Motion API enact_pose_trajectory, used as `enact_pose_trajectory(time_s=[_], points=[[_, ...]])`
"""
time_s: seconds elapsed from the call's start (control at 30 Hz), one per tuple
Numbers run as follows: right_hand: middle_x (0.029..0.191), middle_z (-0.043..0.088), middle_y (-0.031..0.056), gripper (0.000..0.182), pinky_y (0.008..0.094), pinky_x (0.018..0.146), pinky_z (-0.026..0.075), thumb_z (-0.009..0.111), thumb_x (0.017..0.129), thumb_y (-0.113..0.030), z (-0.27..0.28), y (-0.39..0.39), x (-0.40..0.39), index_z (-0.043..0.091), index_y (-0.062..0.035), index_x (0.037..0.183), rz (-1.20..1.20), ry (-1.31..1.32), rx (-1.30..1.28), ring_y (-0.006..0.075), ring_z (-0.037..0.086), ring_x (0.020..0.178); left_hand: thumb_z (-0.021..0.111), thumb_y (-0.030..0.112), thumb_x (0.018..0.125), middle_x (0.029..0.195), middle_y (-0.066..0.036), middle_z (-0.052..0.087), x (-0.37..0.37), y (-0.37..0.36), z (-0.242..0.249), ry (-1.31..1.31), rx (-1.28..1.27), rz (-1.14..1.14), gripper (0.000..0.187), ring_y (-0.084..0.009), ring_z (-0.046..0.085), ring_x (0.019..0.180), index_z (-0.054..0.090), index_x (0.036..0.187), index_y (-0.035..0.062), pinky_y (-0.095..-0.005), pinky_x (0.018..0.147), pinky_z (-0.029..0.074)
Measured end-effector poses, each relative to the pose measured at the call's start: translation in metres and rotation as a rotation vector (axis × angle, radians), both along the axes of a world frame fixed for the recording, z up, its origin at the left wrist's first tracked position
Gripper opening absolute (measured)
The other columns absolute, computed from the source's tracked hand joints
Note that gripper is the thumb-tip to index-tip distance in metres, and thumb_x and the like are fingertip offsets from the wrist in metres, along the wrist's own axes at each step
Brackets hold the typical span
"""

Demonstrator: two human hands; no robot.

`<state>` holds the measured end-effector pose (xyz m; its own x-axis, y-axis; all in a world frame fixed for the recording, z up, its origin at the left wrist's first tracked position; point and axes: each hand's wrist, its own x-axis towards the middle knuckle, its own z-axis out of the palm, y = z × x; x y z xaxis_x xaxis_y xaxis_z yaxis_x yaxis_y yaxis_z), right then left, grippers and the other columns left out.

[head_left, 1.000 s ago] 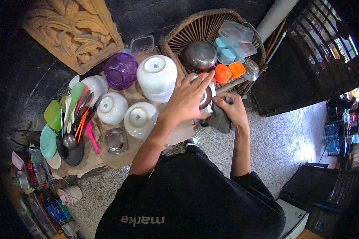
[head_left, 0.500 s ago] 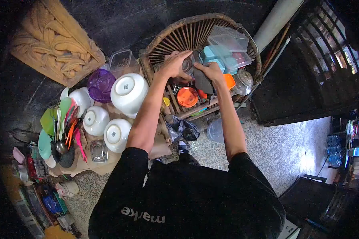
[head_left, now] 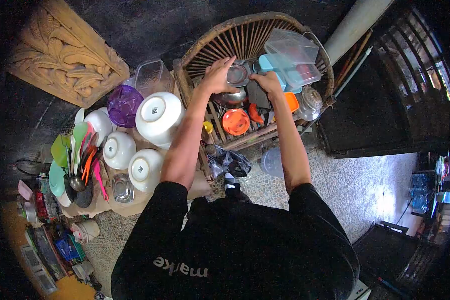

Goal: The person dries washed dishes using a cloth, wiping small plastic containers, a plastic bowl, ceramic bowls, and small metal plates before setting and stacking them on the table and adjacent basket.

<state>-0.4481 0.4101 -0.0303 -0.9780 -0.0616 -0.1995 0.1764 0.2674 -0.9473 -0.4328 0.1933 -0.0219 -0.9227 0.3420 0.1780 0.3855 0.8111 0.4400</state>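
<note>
Head view, nearest first: a black shirt with pale lettering fills the bottom, and 2 bare arms reach up and away toward a wicker basket (head_left: pixel 205 42). To the left, on the bench (head_left: pixel 110 202), stand 3 small white bowls upside down (head_left: pixel 141 170), a larger white bowl (head_left: pixel 157 117), a purple bowl (head_left: pixel 124 104) and a dark holder crowded with coloured utensils (head_left: pixel 82 155).

Farther out, the left hand (head_left: pixel 216 76) lies with fingers spread against the rim of a small metal bowl (head_left: pixel 237 75), which is tilted up on its edge in the basket, its shiny grey inside facing the camera. The grip of that hand is loose and wide, touching rather than clasping. The right hand (head_left: pixel 268 81) sits just beside the bowl's other side, fingers curled; whether its grip holds the bowl or the dark cloth (head_left: pixel 255 97) under it I cannot tell.

Just below the metal bowl rests a second, larger steel bowl (head_left: pixel 231 97), then an orange lid (head_left: pixel 235 121). Beyond the right hand lie clear plastic boxes (head_left: pixel 291 50) over pale blue ones.
</note>
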Motion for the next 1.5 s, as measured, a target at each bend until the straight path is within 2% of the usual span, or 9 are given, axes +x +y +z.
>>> enact_pose_trajectory(time_s=[0.37,0.47,0.57,0.7,0.9,1.03,1.23,1.4,1.5], points=[[0.087,0.066,0.0094,0.055,0.0342,0.071,0.048,0.08,0.073,-0.038,0.032,0.005,0.014,0.066,0.0102,0.096,-0.051,0.021,0.314,0.0181,0.06,0.08,0.09,0.044,0.05,0.151,-0.019,0.029,0.03,0.016,0.026,-0.033,-0.133,0.208,0.125,-0.0372,0.03,0.138,0.022,0.15,0.0111,-0.0531,0.109,0.029],[0.096,0.067,0.01,0.054,0.0328,0.079,0.047,0.076,0.079,-0.039,0.044,0.021,0.034,0.065,0.0067,0.107,-0.023,0.382,0.209,0.0183,0.059,0.088,0.086,0.041,0.062,0.142,-0.02,0.043,0.056,0.029,0.031,0.348,0.109,0.234,0.106,-0.0336,0.044,0.13,0.03,0.146,0.0087,-0.0458,0.103,0.038],[0.091,0.07,0.0135,0.048,0.0362,0.074,0.048,0.076,0.08,-0.036,0.073,0.038,0.069,0.067,0.0052,0.102,-0.033,0.394,0.106,0.0171,0.062,0.081,0.071,0.039,0.084,0.117,-0.015,0.062,0.118,0.052,0.055,0.017,0.833,0.209,0.054,-0.0284,0.062,0.102,0.056,0.119,0.0001,-0.0355,0.087,0.049],[0.091,0.068,0.008,0.038,0.032,0.079,0.046,0.064,0.091,-0.03,0.138,0.033,0.15,0.066,0.005,0.105,-0.116,0.335,0.16,0.0152,0.057,0.082,0.073,0.038,0.083,0.112,-0.013,0.065,0.194,0.063,0.057,-0.509,1.263,-0.016,0.057,-0.0232,0.066,0.091,0.055,0.12,-0.0009,-0.0357,0.081,0.052],[0.093,0.063,0.0062,0.039,0.0294,0.073,0.049,0.054,0.099,-0.034,0.125,-0.033,0.235,0.058,0.0038,0.104,-0.018,0.384,-0.34,0.0138,0.059,0.082,0.075,0.03,0.082,0.083,-0.017,0.063,0.29,0.008,0.103,0.169,0.837,0.047,0.042,-0.0192,0.063,0.072,0.058,0.099,-0.0046,-0.0362,0.062,0.047],[0.094,0.062,0.0046,0.034,0.0276,0.073,0.046,0.059,0.096,-0.033,0.118,-0.091,0.285,0.058,0.0003,0.103,0.314,0.294,-0.019,0.0131,0.056,0.083,0.071,0.02,0.085,0.071,-0.01,0.058,0.358,-0.043,0.106,-0.058,1.359,0.383,0.029,-0.0111,0.054,0.064,0.058,0.096,-0.0039,-0.0309,0.058,0.045],[0.096,0.066,0.0044,0.026,0.0286,0.078,0.047,0.068,0.088,-0.014,0.107,-0.208,0.344,0.063,0.004,0.106,0.511,-0.023,-0.426,0.0123,0.058,0.086,0.064,0.01,0.089,0.098,-0.009,0.065,0.442,-0.155,0.094,-0.123,1.188,0.586,0.028,-0.0114,0.061,0.085,0.055,0.112,-0.004,-0.0255,0.076,0.049],[0.089,0.067,0.0042,0.02,0.027,0.073,0.047,0.065,0.09,-0.011,0.078,-0.279,0.377,0.065,0.0062,0.1,0.487,-0.036,-0.346,0.011,0.057,0.079,0.077,0.02,0.073,0.136,-0.026,0.04,0.481,-0.238,0.036,0.069,-0.067,0.957,0.076,-0.0358,0.044,0.124,0.038,0.133,-0.004,-0.0476,0.099,0.039],[0.087,0.066,0.0038,0.018,0.0256,0.07,0.046,0.065,0.089,-0.011,0.068,-0.3,0.395,0.065,0.0049,0.097,0.462,0.04,-0.112,0.0098,0.057,0.076,0.08,0.027,0.066,0.147,-0.03,0.024,0.479,-0.258,0.023,-0.18,-0.123,0.957,0.106,-0.0486,0.023,0.135,0.017,0.146,-0.0023,-0.0633,0.103,0.026]])
